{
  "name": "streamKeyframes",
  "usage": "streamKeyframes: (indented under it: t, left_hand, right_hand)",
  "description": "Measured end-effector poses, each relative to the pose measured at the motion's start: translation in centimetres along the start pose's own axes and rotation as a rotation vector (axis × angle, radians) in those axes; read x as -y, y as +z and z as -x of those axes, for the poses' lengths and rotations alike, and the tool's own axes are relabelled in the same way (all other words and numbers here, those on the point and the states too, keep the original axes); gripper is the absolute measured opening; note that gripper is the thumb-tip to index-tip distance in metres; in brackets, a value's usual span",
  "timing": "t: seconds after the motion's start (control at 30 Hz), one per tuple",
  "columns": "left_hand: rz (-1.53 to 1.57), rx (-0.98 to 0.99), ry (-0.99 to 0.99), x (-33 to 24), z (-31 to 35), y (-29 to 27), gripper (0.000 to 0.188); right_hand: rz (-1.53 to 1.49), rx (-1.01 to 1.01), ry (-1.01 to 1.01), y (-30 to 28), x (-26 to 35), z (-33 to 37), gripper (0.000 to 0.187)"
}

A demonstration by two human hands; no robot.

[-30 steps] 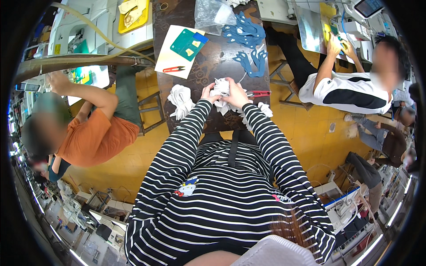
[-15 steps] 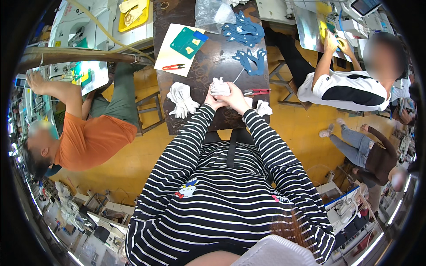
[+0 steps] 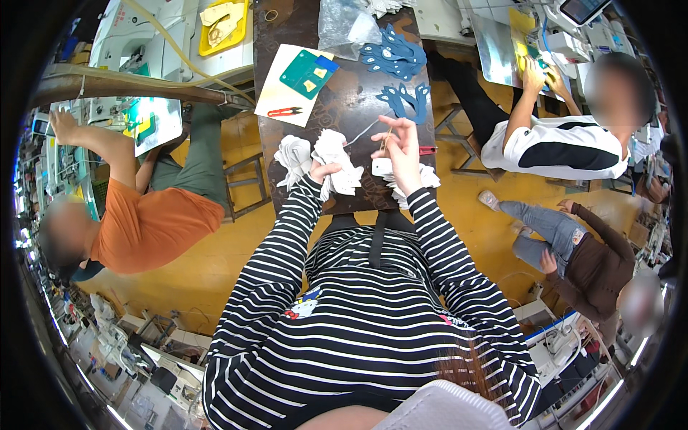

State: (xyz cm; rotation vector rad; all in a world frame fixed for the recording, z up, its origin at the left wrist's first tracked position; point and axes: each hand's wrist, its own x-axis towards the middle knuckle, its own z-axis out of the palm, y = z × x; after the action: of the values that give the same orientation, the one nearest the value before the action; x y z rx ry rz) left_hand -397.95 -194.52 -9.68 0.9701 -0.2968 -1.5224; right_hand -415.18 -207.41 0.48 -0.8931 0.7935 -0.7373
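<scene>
My left hand (image 3: 324,170) is closed on a bundle of white fabric pieces (image 3: 340,159) near the table's front edge, its thumb lying across them. Just left of it, touching or nearly so, lies another white fabric bundle (image 3: 292,159). My right hand (image 3: 403,149) is raised to the right with its fingers bent, and a thin yellowish rubber band (image 3: 386,137) is stretched at the fingertips. Beneath that wrist lie more white fabric pieces (image 3: 426,176). Red-handled thread snips (image 3: 428,150) are partly hidden behind my right hand.
A dark table (image 3: 351,89) holds cream paper (image 3: 288,63) with a green card (image 3: 301,70) and red snips (image 3: 285,112). Blue cut pieces (image 3: 394,54) and a clear plastic bag (image 3: 344,32) lie farther back. Seated co-workers flank the table, one in orange (image 3: 154,222), one in white (image 3: 555,147).
My hands have come apart. The left has moved left with the white bundle; the right has lifted off rightward, showing the rubber band. A person at the right has shifted.
</scene>
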Motion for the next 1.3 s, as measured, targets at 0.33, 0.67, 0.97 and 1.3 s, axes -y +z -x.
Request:
streamKeyframes:
  t: [0.33, 0.67, 0.97, 1.3]
  left_hand:
    - [0.15, 0.058, 0.048, -2.1, 0.6, 3.3, 0.066]
    - [0.254, 0.087, -0.065, -4.0, -1.3, 2.9, 0.07]
    - [0.407, 0.523, -0.17, -8.2, -6.2, 4.1, 0.073]
    - [-0.812, 0.433, -0.406, -9.4, -3.5, 8.5, 0.035]
  right_hand:
    - [0.434, 0.213, -0.02, 2.9, -1.3, 1.1, 0.078]
    - [0.958, 0.597, -0.52, 2.6, 5.3, 0.3, 0.076]
    - [-0.818, -0.08, -0.274, 0.7, 3.1, 1.4, 0.059]
    - [0.004, 0.141, 0.023, 0.1, 1.4, 0.6, 0.086]
